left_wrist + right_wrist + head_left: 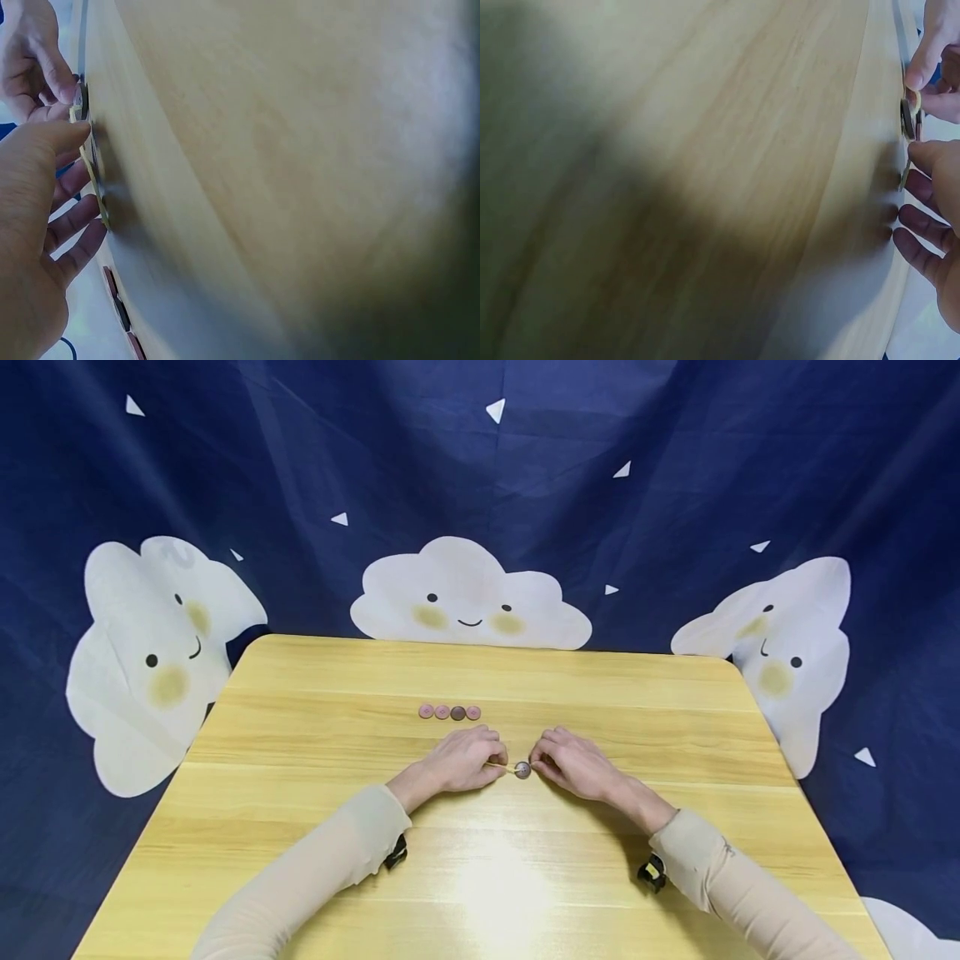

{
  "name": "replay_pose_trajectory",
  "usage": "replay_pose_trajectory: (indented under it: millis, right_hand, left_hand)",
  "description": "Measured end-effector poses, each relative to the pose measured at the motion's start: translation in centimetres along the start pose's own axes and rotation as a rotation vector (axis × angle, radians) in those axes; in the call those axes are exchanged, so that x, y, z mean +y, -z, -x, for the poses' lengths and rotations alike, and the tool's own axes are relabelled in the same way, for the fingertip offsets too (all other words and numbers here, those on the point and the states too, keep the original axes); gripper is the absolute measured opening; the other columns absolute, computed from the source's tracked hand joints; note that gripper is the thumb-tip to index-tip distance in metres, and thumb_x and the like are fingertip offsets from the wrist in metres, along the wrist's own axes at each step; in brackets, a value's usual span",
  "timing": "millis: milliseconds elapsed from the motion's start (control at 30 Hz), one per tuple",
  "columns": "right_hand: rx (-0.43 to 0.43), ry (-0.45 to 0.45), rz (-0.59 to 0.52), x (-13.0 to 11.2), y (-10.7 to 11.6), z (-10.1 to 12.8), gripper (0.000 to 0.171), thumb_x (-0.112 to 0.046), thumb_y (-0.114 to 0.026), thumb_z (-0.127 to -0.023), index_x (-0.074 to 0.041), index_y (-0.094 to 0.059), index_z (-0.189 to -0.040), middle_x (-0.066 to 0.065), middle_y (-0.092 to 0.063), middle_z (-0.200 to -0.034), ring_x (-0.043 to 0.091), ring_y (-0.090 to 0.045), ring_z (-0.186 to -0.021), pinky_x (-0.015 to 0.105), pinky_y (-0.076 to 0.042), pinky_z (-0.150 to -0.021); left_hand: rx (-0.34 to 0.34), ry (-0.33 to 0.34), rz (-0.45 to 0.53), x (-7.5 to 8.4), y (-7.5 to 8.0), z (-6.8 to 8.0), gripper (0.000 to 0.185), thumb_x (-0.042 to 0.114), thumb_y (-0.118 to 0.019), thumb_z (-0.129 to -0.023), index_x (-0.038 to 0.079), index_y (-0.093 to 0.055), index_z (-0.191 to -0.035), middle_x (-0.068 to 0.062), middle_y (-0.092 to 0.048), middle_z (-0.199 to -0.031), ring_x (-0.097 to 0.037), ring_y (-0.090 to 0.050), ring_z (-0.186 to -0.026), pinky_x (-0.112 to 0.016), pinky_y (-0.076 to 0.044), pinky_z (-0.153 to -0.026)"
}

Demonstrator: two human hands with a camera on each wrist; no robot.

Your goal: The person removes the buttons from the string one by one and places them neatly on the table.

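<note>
Pinched thin stick (501, 767) in left hand (462, 760), button (522, 769) in right hand (572, 763), mid-table (315, 827); best threaded slowly, hole aligned.

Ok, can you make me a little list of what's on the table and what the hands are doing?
table: yellow wooden table
left hand: pinches a thin stick
right hand: pinches a round button at the stick's tip
row of buttons: four, lying beyond the hands, three pinkish, one darker
backdrop: dark blue cloth with smiling clouds
</note>
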State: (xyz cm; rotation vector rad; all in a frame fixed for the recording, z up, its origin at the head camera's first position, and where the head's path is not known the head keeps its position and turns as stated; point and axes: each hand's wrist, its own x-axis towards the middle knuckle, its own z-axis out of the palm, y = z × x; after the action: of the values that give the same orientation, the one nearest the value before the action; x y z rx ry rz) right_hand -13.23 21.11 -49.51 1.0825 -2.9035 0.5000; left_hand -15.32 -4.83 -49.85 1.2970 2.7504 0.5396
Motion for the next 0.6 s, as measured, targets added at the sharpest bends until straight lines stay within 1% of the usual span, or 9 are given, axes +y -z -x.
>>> replay_pose_trajectory:
  millis: [167, 267, 367, 500, 600]
  right_hand:
    - [0.011, -0.024, -0.029, -0.1, 0.1, 0.2, 0.006, -0.023, -0.067, -0.103, -0.021, -0.072, -0.101, -0.009, -0.068, -0.097, 0.009, -0.056, -0.089, 0.022, -0.047, -0.071]
    - [0.015, -0.032, -0.045, -0.2, 0.3, 0.3, 0.006, -0.023, -0.067, -0.103, -0.021, -0.072, -0.101, -0.009, -0.068, -0.098, 0.009, -0.057, -0.091, 0.023, -0.048, -0.071]
    - [0.008, -0.037, -0.053, -0.4, 0.4, 0.3, 0.005, -0.022, -0.068, -0.102, -0.02, -0.072, -0.102, -0.009, -0.068, -0.098, 0.01, -0.056, -0.091, 0.022, -0.047, -0.071]
    - [0.003, -0.04, -0.048, -0.5, 0.5, 0.4, 0.005, -0.022, -0.068, -0.102, -0.02, -0.072, -0.102, -0.008, -0.068, -0.098, 0.01, -0.056, -0.09, 0.022, -0.046, -0.071]
    - [0.007, -0.041, -0.043, -0.6, 0.6, 0.5, 0.005, -0.022, -0.068, -0.102, -0.02, -0.072, -0.102, -0.008, -0.068, -0.097, 0.01, -0.056, -0.09, 0.023, -0.047, -0.072]
  left_hand:
    - [-0.025, 0.006, -0.01, 0.3, -0.1, -0.2, 0.021, 0.037, -0.075, -0.097, 0.021, -0.078, -0.11, 0.007, -0.071, -0.101, -0.01, -0.061, -0.094, -0.025, -0.054, -0.081]
    - [-0.034, 0.008, -0.021, 0.6, -0.2, -0.5, 0.025, 0.041, -0.074, -0.097, 0.021, -0.078, -0.113, 0.006, -0.073, -0.107, -0.011, -0.063, -0.098, -0.027, -0.055, -0.086]
    - [-0.032, 0.008, -0.025, 1.0, -0.5, -0.9, 0.028, 0.044, -0.074, -0.097, 0.021, -0.077, -0.114, 0.006, -0.073, -0.107, -0.011, -0.062, -0.096, -0.026, -0.054, -0.084]
    - [-0.013, 0.01, -0.025, 1.4, -0.7, -1.1, 0.03, 0.046, -0.075, -0.096, 0.021, -0.078, -0.112, 0.006, -0.071, -0.102, -0.01, -0.058, -0.09, -0.024, -0.05, -0.078]
    - [-0.005, 0.013, -0.036, 1.6, -0.8, -1.3, 0.031, 0.048, -0.075, -0.095, 0.022, -0.078, -0.111, 0.007, -0.071, -0.101, -0.01, -0.057, -0.089, -0.024, -0.05, -0.078]
